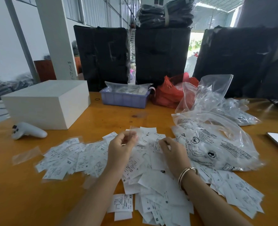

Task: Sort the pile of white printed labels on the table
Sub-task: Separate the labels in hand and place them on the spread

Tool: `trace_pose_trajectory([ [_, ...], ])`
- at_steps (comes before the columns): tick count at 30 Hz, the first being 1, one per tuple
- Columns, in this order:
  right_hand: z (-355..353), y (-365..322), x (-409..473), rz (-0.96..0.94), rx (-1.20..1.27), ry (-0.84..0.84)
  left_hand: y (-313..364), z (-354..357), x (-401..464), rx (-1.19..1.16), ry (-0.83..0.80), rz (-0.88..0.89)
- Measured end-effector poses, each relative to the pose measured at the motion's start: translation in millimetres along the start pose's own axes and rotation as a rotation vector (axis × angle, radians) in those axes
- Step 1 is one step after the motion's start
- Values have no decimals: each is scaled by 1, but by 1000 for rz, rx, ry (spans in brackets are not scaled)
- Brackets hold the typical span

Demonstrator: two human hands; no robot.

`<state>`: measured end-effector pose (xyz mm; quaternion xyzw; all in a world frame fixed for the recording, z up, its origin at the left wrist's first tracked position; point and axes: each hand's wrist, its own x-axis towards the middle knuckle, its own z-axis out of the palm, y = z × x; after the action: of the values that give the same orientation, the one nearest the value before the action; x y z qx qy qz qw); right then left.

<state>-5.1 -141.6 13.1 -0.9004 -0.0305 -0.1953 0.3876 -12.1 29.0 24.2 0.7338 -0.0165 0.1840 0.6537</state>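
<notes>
Left hand (pixel 122 144) curled, pinching a blurred label (pixel 135 133) at frame centre; right hand (pixel 172 151) curled, fingertips on the label pile (pixel 151 176), which spreads across the bench (pixel 29 201) beneath both hands.

An orange wooden table (pixel 29 190) carries a spread pile of labels (pixel 89 154) in front, a white box (pixel 43 103) and a white controller (pixel 27 131) at the left, a purple tray (pixel 123 99) and red bag (pixel 167 93) behind, and clear bags (pixel 216 144) at the right.
</notes>
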Motion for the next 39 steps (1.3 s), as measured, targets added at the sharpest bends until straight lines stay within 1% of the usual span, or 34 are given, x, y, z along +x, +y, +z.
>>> trace_pose_trajectory([
  [3, -8, 1, 1, 120, 394, 69, 0, 1, 1, 108, -39, 79],
  [5, -12, 2, 0, 202, 693, 46, 0, 2, 0, 154, -77, 119],
  [6, -13, 2, 0, 225, 793, 28, -1, 3, -1, 163, -93, 129],
  [10, -14, 4, 0, 255, 1054, -4, -3, 4, -2, 168, -127, 142],
  [12, -14, 5, 0, 277, 1129, -19, -4, 4, -2, 163, -133, 140],
  [15, -13, 6, 1, 256, 1178, -14, -4, 4, -2, 188, -150, 158],
  [19, -15, 3, 0, 224, 1179, -25, -3, 5, -4, 215, -168, 196],
  [21, -15, 2, 0, 236, 1193, -41, -3, 5, -4, 222, -180, 211],
  [25, -14, 6, 2, 248, 1290, -19, -2, 5, -5, 217, -190, 222],
  [29, -11, 7, 1, 289, 1167, -39, -1, 5, -6, 237, -200, 234],
  [31, -10, 7, 0, 279, 1135, -41, 0, 5, -6, 254, -200, 260],
  [35, -14, 0, -3, 223, 1117, -25, -2, 5, -6, 355, -190, 352],
  [39, -14, -2, -4, 219, 1120, -5, -4, 6, -5, 432, -207, 433],
])
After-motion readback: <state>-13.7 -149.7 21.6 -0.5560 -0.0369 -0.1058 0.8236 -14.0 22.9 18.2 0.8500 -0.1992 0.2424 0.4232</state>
